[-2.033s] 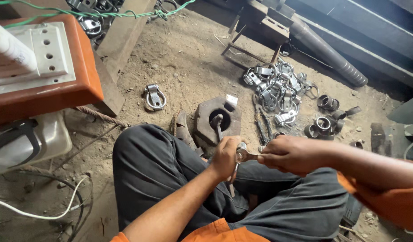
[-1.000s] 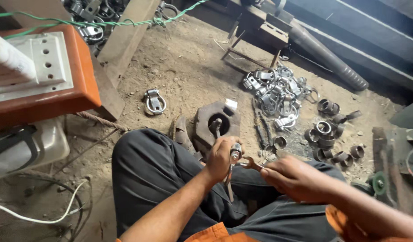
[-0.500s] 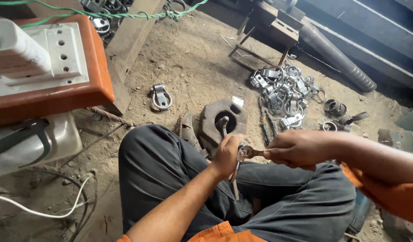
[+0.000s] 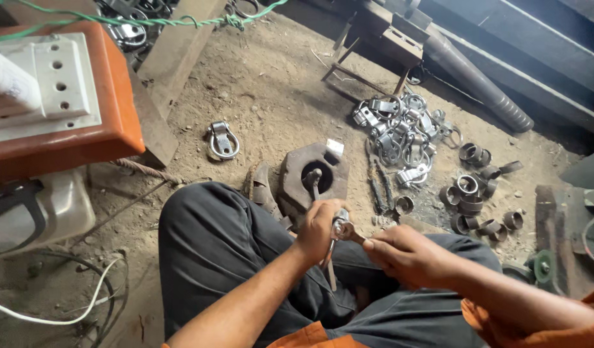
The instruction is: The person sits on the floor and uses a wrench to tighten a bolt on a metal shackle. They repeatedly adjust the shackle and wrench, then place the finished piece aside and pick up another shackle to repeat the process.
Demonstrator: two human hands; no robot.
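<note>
A small metal clamp (image 4: 340,225) is gripped in the left hand (image 4: 317,227) above the lap, and a spanner (image 4: 355,236) set on it is clasped by the right hand (image 4: 406,254). Since half a second ago the right hand has been drawn slightly nearer, the spanner swung with it. Just beyond lies a rusty block (image 4: 313,175); farther right, a pile of clamps (image 4: 400,138) and rings (image 4: 477,196).
</note>
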